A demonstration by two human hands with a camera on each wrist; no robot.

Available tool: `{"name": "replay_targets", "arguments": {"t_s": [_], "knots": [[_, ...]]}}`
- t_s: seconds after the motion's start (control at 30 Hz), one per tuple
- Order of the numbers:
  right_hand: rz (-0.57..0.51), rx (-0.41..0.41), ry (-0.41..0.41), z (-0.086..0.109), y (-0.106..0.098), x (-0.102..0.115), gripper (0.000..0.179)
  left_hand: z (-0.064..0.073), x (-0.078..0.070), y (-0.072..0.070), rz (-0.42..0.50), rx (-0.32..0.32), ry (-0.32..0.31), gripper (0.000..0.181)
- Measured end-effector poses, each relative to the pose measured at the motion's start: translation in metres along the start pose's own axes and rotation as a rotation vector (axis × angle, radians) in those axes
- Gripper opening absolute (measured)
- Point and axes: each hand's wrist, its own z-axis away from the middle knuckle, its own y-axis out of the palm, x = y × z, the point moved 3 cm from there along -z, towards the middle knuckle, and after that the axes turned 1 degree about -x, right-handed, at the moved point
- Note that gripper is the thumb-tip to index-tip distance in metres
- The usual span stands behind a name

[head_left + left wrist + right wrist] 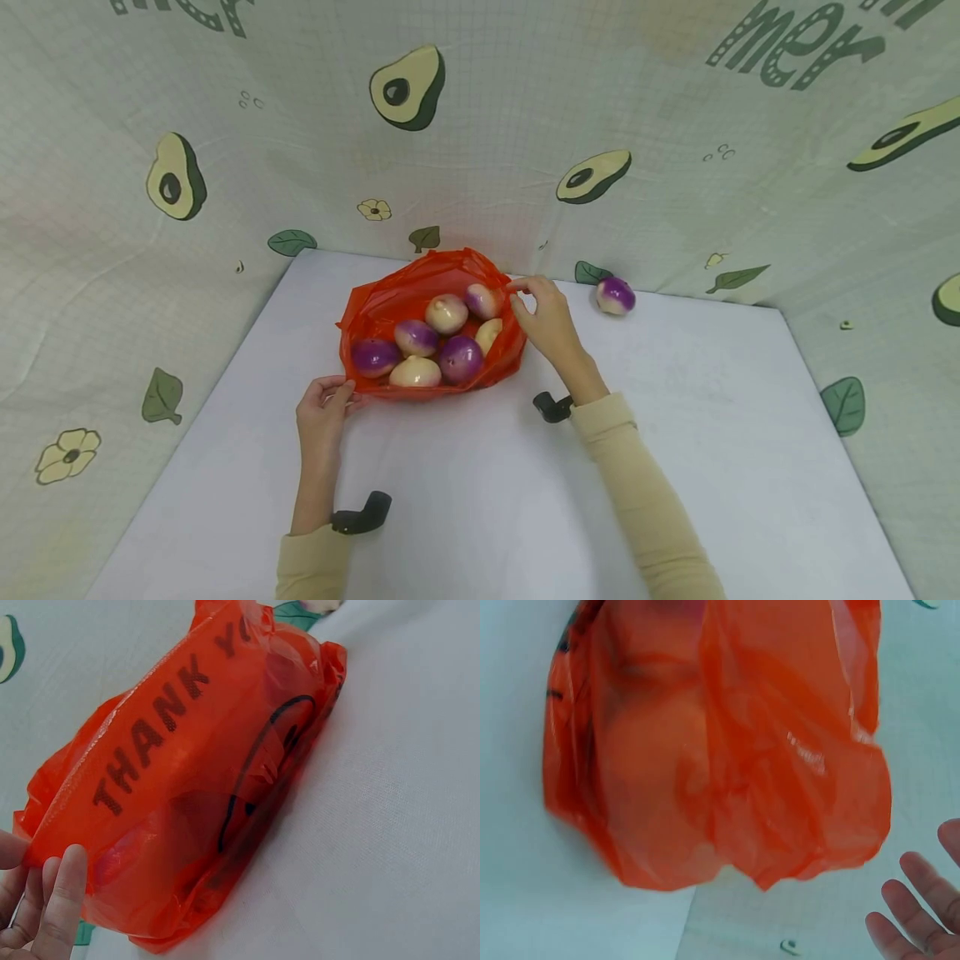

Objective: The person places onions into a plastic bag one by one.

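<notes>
A red plastic bag lies on the white table with its mouth spread wide. Inside are several purple-and-white turnips, glossy and round. My left hand pinches the bag's rim at the near left corner, thumb on one side and fingers on the other. At the bag's right rim is my right hand, its fingers relaxed. In the right wrist view, the right-hand fingers are spread a little apart from the plastic. The left wrist view shows dark "THANK" lettering on the bag's near side.
One more turnip sits outside the bag, near the table's back edge on the right. Behind the table hangs a pale cloth printed with avocados and leaves. Black wrist devices stick out from both wrists.
</notes>
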Motion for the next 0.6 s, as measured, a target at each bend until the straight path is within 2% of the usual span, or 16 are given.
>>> {"name": "replay_targets", "arguments": {"t_s": [0.13, 0.33, 0.37, 0.5, 0.6], "knots": [[0.031, -0.033, 0.012, -0.002, -0.008, -0.013, 0.023, -0.004, 0.006, -0.001, 0.016, 0.006, -0.008, 0.027], [0.067, -0.052, 0.039, -0.004, -0.019, -0.035, 0.024, 0.001, -0.003, 0.001, -0.039, 0.0, -0.014, 0.03], [0.074, -0.047, 0.049, -0.004, -0.021, -0.039, 0.025, -0.001, 0.0, 0.0, -0.035, 0.001, -0.011, 0.032], [0.083, -0.028, 0.099, -0.004, -0.028, -0.054, 0.029, -0.021, 0.034, -0.007, -0.034, -0.021, -0.017, 0.036], [0.096, -0.024, 0.133, -0.003, -0.033, -0.066, 0.032, -0.033, 0.052, -0.01, -0.054, -0.042, -0.014, 0.038]]}}
